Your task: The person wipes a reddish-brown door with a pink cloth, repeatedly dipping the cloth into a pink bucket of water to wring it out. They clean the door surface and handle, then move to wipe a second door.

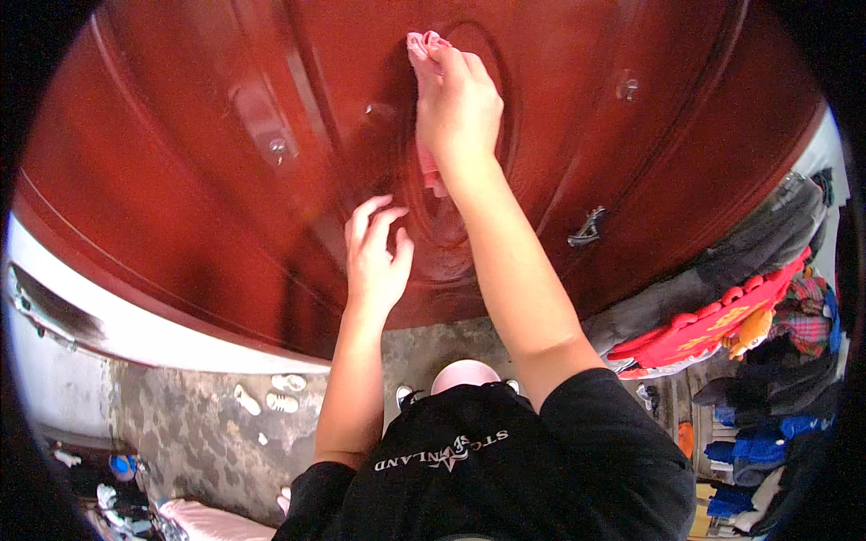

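Observation:
A dark red, glossy panelled door or cabinet front [365, 67] with raised mouldings fills the upper view. My right hand [467, 101] grips a pink cloth [429, 162] against an oval moulding near the top centre; the cloth sticks out above the fingers and hangs below the palm. Lower and to the left, my left hand [379, 250] is held up before the panel with its fingers apart and curled, holding nothing. Whether its fingertips touch the surface cannot be told. A metal handle [587, 228] sits on the panel right of my right forearm.
Clear knobs or hooks [277, 145] are on the panel. Beneath me are a pink round object [465, 373] and a stained concrete floor [216, 433] with white shoes [281, 402]. At the right lie a red cushion or cloth with yellow writing [710, 331], dark fabric [764, 237] and piled clothes [751, 450].

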The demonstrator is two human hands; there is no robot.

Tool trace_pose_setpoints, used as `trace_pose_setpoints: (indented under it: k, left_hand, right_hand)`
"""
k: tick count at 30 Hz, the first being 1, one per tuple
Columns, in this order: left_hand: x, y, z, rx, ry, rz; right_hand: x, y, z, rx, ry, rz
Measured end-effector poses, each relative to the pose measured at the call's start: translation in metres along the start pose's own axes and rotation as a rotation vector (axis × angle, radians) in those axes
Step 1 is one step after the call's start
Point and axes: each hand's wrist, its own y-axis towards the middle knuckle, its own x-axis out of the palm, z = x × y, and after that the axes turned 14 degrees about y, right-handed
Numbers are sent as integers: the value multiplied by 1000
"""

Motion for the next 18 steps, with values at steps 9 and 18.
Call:
trace_pose_setpoints:
  k: [9,18]
  left_hand:
    - [14,-14,-37,-71,33,-68]
    - [20,-50,-52,-134,90,-201]
  right_hand:
    - [-1,-112,14,146,28,-190]
    - [-11,-257,60,276,52,-260]
